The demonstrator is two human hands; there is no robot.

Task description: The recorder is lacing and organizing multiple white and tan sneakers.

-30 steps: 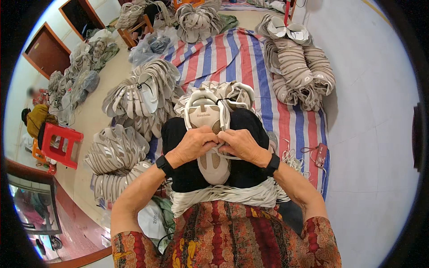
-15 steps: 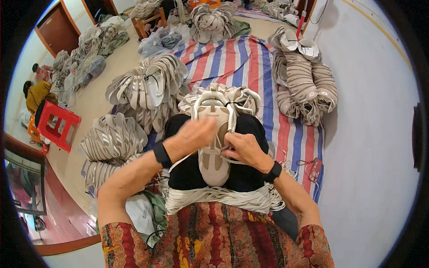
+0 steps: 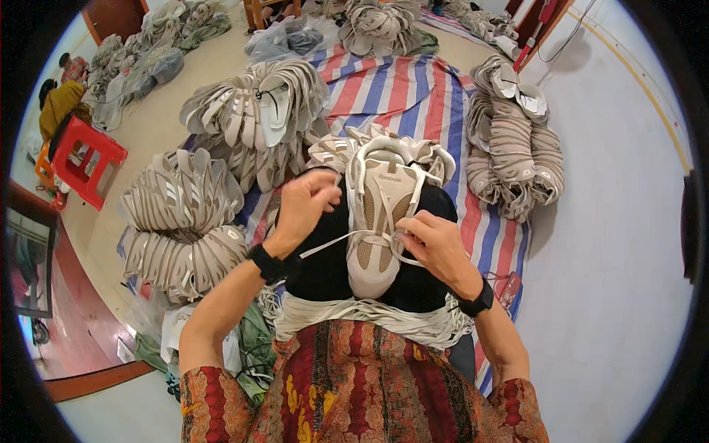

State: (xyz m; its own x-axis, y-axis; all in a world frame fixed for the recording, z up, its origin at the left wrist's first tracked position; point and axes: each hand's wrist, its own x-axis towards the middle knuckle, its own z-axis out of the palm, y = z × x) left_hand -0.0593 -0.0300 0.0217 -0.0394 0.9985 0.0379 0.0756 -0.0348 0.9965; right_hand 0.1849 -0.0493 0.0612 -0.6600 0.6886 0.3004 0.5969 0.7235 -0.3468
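A beige and white shoe upper (image 3: 371, 275) with brown mesh panels rests toe toward me on my black-covered lap. Its white shoelace (image 3: 332, 244) crosses the lower eyelets, and one length stretches out to the left. At the upper's right side my right hand (image 3: 436, 244) is closed, pinching the lace near the eyelets. My left hand (image 3: 304, 210) hovers left of the upper with curled fingers; whatever is between the fingertips is too small to make out. Many loose white laces (image 3: 369, 316) lie across my lap. More uppers (image 3: 332, 153) sit just beyond the one being laced.
Tied bundles of uppers stand left (image 3: 181, 221), farther back (image 3: 255, 111) and right (image 3: 513, 140) on a striped sheet (image 3: 391, 88). A red plastic stool (image 3: 88, 159) stands far left near a person in yellow (image 3: 65, 107). A white wall (image 3: 605, 244) runs along the right.
My left hand has moved left, off the upper, and a lace now stretches leftward across it. My right hand still pinches at the right side. The view has shifted slightly.
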